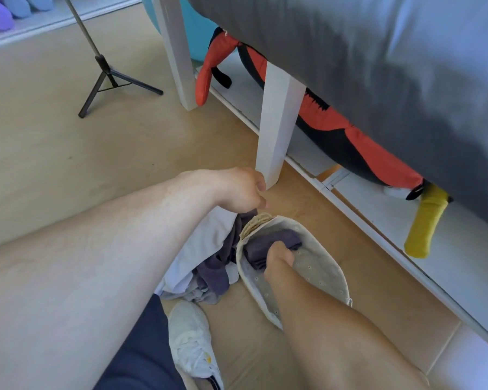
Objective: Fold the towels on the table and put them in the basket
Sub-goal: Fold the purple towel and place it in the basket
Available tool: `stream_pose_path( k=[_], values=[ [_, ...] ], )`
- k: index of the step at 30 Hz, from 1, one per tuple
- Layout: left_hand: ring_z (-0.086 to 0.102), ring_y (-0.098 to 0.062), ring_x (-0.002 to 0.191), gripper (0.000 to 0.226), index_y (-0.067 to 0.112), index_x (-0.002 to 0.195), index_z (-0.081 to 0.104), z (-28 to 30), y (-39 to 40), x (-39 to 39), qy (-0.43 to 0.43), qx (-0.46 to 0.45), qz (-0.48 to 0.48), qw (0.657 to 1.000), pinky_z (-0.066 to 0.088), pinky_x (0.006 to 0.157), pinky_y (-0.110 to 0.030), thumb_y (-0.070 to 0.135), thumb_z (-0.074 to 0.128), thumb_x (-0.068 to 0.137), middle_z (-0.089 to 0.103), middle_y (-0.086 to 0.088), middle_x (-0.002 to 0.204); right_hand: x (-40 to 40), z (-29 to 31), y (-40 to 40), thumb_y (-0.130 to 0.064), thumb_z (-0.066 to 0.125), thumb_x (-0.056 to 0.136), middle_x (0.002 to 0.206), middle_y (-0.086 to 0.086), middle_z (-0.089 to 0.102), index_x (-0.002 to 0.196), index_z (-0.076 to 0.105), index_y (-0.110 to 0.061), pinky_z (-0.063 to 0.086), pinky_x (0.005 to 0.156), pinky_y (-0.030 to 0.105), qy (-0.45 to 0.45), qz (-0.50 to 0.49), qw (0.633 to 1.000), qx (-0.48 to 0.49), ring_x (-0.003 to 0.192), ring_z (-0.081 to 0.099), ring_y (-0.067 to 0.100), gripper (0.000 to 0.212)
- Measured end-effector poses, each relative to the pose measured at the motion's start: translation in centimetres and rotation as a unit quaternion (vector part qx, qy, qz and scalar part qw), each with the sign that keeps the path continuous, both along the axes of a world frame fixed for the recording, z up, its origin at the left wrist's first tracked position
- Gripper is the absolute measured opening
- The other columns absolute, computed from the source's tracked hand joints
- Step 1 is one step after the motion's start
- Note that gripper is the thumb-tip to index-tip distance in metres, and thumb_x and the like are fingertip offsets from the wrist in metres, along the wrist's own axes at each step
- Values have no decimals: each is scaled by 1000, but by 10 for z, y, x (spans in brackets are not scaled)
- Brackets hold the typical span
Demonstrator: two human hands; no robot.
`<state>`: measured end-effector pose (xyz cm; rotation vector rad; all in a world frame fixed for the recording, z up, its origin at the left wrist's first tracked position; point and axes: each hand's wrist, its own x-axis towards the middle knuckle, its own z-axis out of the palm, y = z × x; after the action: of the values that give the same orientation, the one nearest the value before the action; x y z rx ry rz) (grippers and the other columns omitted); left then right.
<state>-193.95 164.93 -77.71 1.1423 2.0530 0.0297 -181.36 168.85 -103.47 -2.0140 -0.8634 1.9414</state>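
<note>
Beside the white bench leg (276, 128), on the floor: fabric basket (319, 271), tipped open towards the person. Within the basket: dark purple towel (268, 246), folded, gripped by right hand (279, 256), fingers curled round it, probably to seat it at the bottom. Left of the basket: heap of white and purple towels (209, 260), unfolded. Above the basket's near rim: left hand (243, 190), fingers curled and pinching the woven handle, apparently holding the mouth open.
</note>
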Motion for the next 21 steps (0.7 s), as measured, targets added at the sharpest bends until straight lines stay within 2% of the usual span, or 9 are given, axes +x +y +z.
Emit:
stream_pose_path(
  k=[3,6,7,9,12,15,17,19,21],
  values=[
    [50,-21,127,49,26,142,49,1,1,1,4,4,-6,1000,43,105,-33,43,59,97,49,3,145,10,-4,-9,-23,38,108,135,17,55,143,45,-6,45,96,44,32,-9,998,-57,120,55,34,39],
    [51,-21,126,49,26,141,49,3,1,3,5,7,-7,1000,44,103,-31,43,59,97,51,2,144,19,-8,-11,-18,48,104,96,11,61,125,55,-10,54,81,44,14,-8,997,-80,91,62,32,23],
    [52,-21,124,48,26,141,50,2,1,3,5,8,-6,1000,44,101,-31,42,60,97,52,2,142,21,-10,-10,-18,49,104,96,11,62,125,56,-9,55,79,44,17,-3,997,-75,92,63,32,24],
    [54,-20,121,47,26,140,51,2,0,2,5,10,-3,1000,46,98,-30,42,60,97,54,2,140,22,-9,-9,-22,46,105,113,15,63,131,54,-8,56,80,45,14,10,998,-66,104,64,34,30],
    [54,-20,121,47,25,140,51,2,0,1,2,11,2,1000,45,97,-29,41,61,97,54,2,139,22,-4,-10,-24,36,106,136,16,55,140,47,-9,54,92,46,35,25,997,-66,116,61,34,39],
    [53,-20,122,48,25,141,49,3,-1,1,-2,8,2,1000,45,97,-29,41,60,97,55,2,138,20,-16,-6,-38,37,104,139,13,53,142,43,-8,49,103,50,25,-13,999,-25,126,56,36,49],
    [53,-20,123,48,25,142,49,3,-2,0,-5,8,3,1000,44,97,-28,41,60,98,54,2,140,20,-51,6,-50,43,96,143,11,52,144,40,-12,45,108,51,-9,-36,999,18,130,52,36,61],
    [52,-20,125,49,25,142,49,3,-3,0,-4,9,3,1000,43,95,-27,41,60,98,52,2,142,22,-67,12,-44,48,95,139,11,55,143,42,-18,48,104,52,-9,-24,999,32,125,55,35,56],
    [51,-20,125,49,24,142,48,2,-4,-1,-5,10,5,1000,41,93,-26,41,60,98,51,2,143,23,-33,6,-32,51,100,132,9,58,143,42,-23,52,99,53,-3,-13,1000,23,120,59,35,45]
  ],
)
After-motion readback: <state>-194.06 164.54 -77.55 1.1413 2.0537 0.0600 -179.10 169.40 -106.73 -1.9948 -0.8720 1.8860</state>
